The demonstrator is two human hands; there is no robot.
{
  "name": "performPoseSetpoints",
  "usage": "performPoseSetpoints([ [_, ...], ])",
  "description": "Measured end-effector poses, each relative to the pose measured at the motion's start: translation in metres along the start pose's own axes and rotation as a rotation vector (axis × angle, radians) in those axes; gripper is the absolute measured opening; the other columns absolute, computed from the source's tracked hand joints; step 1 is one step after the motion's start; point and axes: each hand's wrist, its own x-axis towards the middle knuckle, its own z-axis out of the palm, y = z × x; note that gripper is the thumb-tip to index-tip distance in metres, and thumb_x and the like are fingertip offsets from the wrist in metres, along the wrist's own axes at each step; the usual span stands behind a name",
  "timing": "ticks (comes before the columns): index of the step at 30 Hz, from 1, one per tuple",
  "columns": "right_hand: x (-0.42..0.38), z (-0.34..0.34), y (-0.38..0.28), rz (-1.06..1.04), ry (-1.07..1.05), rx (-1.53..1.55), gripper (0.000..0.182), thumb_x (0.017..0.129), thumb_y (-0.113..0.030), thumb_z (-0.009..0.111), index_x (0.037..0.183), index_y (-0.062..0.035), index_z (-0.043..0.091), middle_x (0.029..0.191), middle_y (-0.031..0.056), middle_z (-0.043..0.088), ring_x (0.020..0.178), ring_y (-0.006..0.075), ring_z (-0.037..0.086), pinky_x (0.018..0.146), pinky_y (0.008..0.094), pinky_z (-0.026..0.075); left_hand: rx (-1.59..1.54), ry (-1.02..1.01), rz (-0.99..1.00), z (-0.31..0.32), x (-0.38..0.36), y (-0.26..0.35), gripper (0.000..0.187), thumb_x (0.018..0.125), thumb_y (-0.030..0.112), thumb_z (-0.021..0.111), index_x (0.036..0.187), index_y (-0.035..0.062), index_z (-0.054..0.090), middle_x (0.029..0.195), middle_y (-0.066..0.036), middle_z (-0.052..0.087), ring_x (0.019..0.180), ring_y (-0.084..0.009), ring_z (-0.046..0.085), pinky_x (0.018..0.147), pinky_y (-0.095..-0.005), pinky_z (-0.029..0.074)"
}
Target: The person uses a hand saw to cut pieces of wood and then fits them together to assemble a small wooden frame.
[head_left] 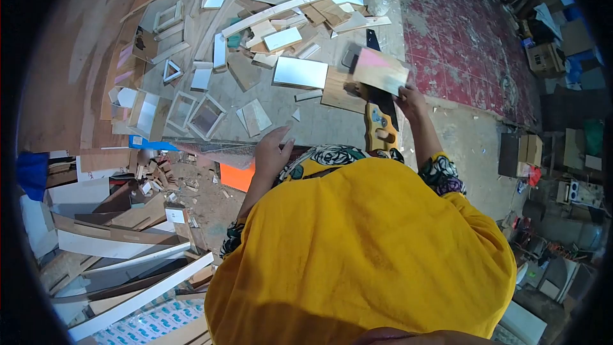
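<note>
My right hand point(412, 102) grips the lower right corner of a small wooden board point(381, 71), which has a pink patch and is raised over the worktable. Beneath it, a hand saw with a yellow handle point(377, 129) lies with its dark blade pointing away from me. Another wooden board point(340, 94) is partly covered by the raised one. At the table's near edge rests my left hand point(273, 149), empty, with thumb and fingers apart. Closest to it are a pale board piece point(255, 117) and a tiny triangular offcut point(296, 114).
A white board point(301, 73) lies left of the saw. Small wooden frames point(207, 117) and a triangular frame point(172, 71) stand at the table's left. Long curved strips point(300, 3) cross an offcut pile at the back. Scrap boards point(128, 243) heap on the floor at left.
</note>
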Motion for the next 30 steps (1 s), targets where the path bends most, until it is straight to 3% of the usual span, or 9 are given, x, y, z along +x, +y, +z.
performPoseSetpoints([
  [6, 0.049, 0.071, 0.002, 0.035, -0.207, 0.069, 0.033, 0.081, 0.001, 0.054, 0.113, -0.0012, 0.047, 0.096, 0.0075, 0.052, 0.085, 0.0186, 0.053, 0.070, 0.0314, 0.054, 0.055, 0.052, -0.003, 0.001, -0.009, 0.008, 0.032, 0.077, 0.016, 0.063, 0.106, 0.0022, 0.061, 0.104, -0.017, 0.062, 0.095, -0.0331, 0.059, 0.083, -0.0368, 0.047],
  [9, 0.045, 0.114, 0.007, -0.018, -0.290, -0.074, 0.025, 0.078, -0.003, 0.057, 0.103, -0.0004, 0.056, 0.084, 0.0036, 0.052, 0.070, 0.0150, 0.053, 0.065, 0.0291, 0.053, 0.086, 0.053, -0.063, -0.001, -0.014, 0.012, 0.032, 0.077, 0.015, 0.063, 0.106, 0.0019, 0.061, 0.103, -0.018, 0.062, 0.094, -0.0333, 0.060, 0.082, -0.0368, 0.047],
  [12, 0.060, 0.124, 0.003, -0.017, -0.533, -0.363, 0.030, 0.075, -0.011, 0.063, 0.102, 0.0001, 0.060, 0.088, 0.0065, 0.058, 0.074, 0.0164, 0.057, 0.068, 0.0300, 0.052, 0.093, 0.085, -0.140, 0.001, -0.023, 0.009, 0.032, 0.077, 0.014, 0.063, 0.106, 0.0017, 0.061, 0.103, -0.018, 0.062, 0.094, -0.0328, 0.060, 0.081, -0.0365, 0.048],
  [14, 0.075, 0.126, -0.004, -0.404, -0.382, -0.999, 0.041, 0.068, -0.024, 0.070, 0.102, -0.0023, 0.063, 0.096, 0.0110, 0.063, 0.085, 0.0223, 0.061, 0.075, 0.0332, 0.050, 0.098, 0.128, -0.150, 0.004, -0.030, 0.007, 0.032, 0.077, 0.014, 0.063, 0.106, 0.0016, 0.061, 0.103, -0.017, 0.062, 0.094, -0.0324, 0.060, 0.081, -0.0363, 0.048],
  [15, 0.080, 0.122, -0.009, -0.407, -0.395, -1.002, 0.041, 0.068, -0.024, 0.070, 0.102, -0.0023, 0.063, 0.096, 0.0110, 0.063, 0.085, 0.0223, 0.061, 0.075, 0.0332, 0.050, 0.090, 0.157, -0.184, 0.003, -0.032, 0.011, 0.032, 0.077, 0.015, 0.063, 0.106, 0.0014, 0.061, 0.103, -0.017, 0.062, 0.094, -0.0319, 0.060, 0.082, -0.0359, 0.047],
  [18, 0.103, 0.104, -0.021, -0.883, -0.237, -1.479, 0.062, 0.059, -0.036, 0.076, 0.110, -0.0062, 0.057, 0.111, 0.0146, 0.058, 0.103, 0.0311, 0.056, 0.084, 0.0388, 0.048, 0.086, 0.199, -0.226, 0.005, -0.038, 0.011, 0.033, 0.076, 0.016, 0.064, 0.106, 0.0012, 0.061, 0.102, -0.017, 0.063, 0.094, -0.0311, 0.061, 0.082, -0.0354, 0.047],
  [22, 0.078, 0.120, -0.050, -0.710, -0.278, -1.842, 0.080, 0.050, -0.041, 0.081, 0.115, -0.0073, 0.050, 0.112, 0.0140, 0.056, 0.107, 0.0337, 0.053, 0.084, 0.0446, 0.047, 0.111, 0.156, -0.222, 0.006, -0.035, 0.021, 0.034, 0.075, 0.017, 0.066, 0.105, 0.0015, 0.061, 0.102, -0.017, 0.063, 0.092, -0.0301, 0.061, 0.080, -0.0348, 0.047],
  [28, 0.115, 0.118, -0.048, -0.616, -0.320, -1.729, 0.086, 0.043, -0.043, 0.084, 0.117, -0.0103, 0.052, 0.099, 0.0141, 0.064, 0.093, 0.0310, 0.061, 0.080, 0.0391, 0.049, 0.205, 0.103, -0.162, 0.012, -0.020, 0.024, 0.034, 0.075, 0.019, 0.066, 0.105, 0.0025, 0.061, 0.103, -0.016, 0.063, 0.093, -0.0307, 0.060, 0.080, -0.0350, 0.048],
  [30, 0.133, 0.113, -0.050, -0.593, -0.315, -1.638, 0.057, 0.052, -0.039, 0.080, 0.099, -0.0104, 0.063, 0.090, 0.0114, 0.066, 0.086, 0.0281, 0.063, 0.076, 0.0376, 0.050, 0.241, 0.096, -0.135, 0.011, -0.017, 0.024, 0.034, 0.075, 0.019, 0.066, 0.105, 0.0025, 0.061, 0.103, -0.016, 0.062, 0.093, -0.0309, 0.060, 0.080, -0.0352, 0.048],
])
